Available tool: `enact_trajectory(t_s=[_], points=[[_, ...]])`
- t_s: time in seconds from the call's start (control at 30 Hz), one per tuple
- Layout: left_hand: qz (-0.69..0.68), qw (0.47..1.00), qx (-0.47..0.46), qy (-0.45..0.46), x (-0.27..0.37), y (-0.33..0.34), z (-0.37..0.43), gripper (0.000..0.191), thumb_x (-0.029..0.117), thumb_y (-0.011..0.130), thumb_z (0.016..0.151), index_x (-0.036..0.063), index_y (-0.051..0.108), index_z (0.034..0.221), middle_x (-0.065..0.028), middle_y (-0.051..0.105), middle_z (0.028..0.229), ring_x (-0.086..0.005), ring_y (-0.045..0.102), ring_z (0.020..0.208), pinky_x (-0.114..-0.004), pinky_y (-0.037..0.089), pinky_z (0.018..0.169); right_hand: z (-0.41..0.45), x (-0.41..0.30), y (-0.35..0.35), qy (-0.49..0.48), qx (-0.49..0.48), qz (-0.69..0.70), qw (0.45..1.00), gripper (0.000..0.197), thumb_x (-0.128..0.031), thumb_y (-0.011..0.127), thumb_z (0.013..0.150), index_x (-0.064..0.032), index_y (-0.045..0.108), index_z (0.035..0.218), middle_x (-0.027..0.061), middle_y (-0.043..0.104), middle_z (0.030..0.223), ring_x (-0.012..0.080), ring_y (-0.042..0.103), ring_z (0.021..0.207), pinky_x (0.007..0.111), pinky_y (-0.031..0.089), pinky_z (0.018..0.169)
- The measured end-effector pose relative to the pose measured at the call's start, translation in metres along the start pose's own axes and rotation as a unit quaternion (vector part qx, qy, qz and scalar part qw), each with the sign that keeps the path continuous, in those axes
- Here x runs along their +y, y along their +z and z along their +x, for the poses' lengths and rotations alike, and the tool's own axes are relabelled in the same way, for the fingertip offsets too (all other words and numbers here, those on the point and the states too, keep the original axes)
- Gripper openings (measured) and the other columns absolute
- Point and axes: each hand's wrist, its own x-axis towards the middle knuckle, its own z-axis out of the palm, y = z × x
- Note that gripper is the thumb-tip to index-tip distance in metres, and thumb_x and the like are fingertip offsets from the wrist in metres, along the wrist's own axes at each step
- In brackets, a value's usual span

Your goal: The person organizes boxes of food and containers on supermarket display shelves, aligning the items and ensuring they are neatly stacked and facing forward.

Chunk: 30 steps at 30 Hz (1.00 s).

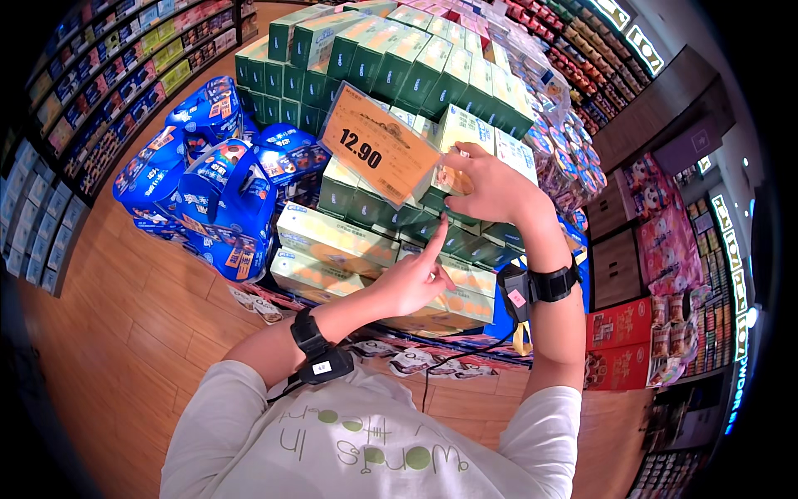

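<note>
My right hand [499,187] reaches over the stacked cookie boxes, its thumb and fingers around the end of a green-and-white Oreo box [450,179]. Just below, my left hand [414,284] has its index finger stretched up to the lower edge of that box; its other fingers are partly curled and hold nothing. Whether the fingertip touches the box is hard to tell. An orange price sign [379,146] in a clear sleeve leans beside my right hand, hiding part of the stack. Pale boxes [340,237] lie lengthwise in front, under my left hand.
Blue handled gift boxes [227,187] crowd the display's left side. Rows of green boxes [399,68] rise behind. Round-lidded packs [570,150] are piled at right, near red cartons [617,343]. Stocked shelves [137,68] line the left. A black cable [461,355] hangs from my right wrist device.
</note>
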Motion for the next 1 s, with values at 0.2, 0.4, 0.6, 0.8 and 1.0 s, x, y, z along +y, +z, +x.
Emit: enact_trajectory(t_s=[0.2,0.4,0.6,0.8,1.0], points=[[-0.010,1.000,0.018,0.012,-0.002,0.001,-0.001,0.089,0.004,0.053,0.089,0.0137,-0.004,0.157,-0.0104,0.072,0.091,-0.0239,0.067,0.077,-0.033,0.050,0.076,-0.010,-0.015,0.000,0.045,0.014,-0.008,0.999,0.061,-0.023,0.069,0.071,-0.0245,0.060,0.131,0.0160,0.055,0.135,0.0362,0.061,0.112,0.044,0.054,0.089],[0.097,0.922,0.291,0.237,0.003,-0.048,-0.028,0.037,-0.014,0.049,0.080,0.0031,0.069,0.107,-0.0042,0.069,0.081,-0.0065,0.057,0.070,-0.021,0.042,0.060,-0.014,-0.013,0.011,-0.019,0.099,-0.163,0.981,0.062,-0.025,0.075,0.069,-0.0244,0.060,0.130,0.0131,0.055,0.134,0.0339,0.048,0.129,0.047,0.045,0.101],[0.291,0.809,0.501,0.099,0.012,-0.135,-0.024,0.069,0.001,0.068,0.078,-0.0009,0.036,0.139,-0.0156,0.049,0.125,-0.0283,0.052,0.108,-0.037,0.047,0.089,-0.018,-0.008,0.035,-0.093,0.176,-0.111,0.974,0.072,-0.016,0.081,0.063,-0.0182,0.053,0.130,0.0141,0.045,0.143,0.0401,0.043,0.132,0.048,0.042,0.105],[0.202,0.904,0.377,0.026,-0.017,-0.151,-0.016,0.087,0.013,0.073,0.080,-0.0051,0.022,0.148,-0.0253,0.042,0.142,-0.0377,0.044,0.130,-0.043,0.038,0.106,-0.013,-0.017,0.056,-0.088,0.220,-0.111,0.965,0.059,-0.015,0.080,0.066,-0.0122,0.055,0.120,0.0118,0.050,0.135,0.0352,0.049,0.124,0.046,0.046,0.098],[0.244,0.895,0.371,0.031,-0.011,-0.144,-0.014,0.093,0.020,0.082,0.076,-0.0008,0.025,0.147,-0.0251,0.049,0.133,-0.0352,0.049,0.124,-0.043,0.041,0.104,-0.009,-0.008,0.052,-0.113,0.248,-0.095,0.958,0.052,-0.017,0.081,0.066,-0.0115,0.059,0.113,0.0106,0.051,0.134,0.0316,0.051,0.121,0.043,0.046,0.098]])
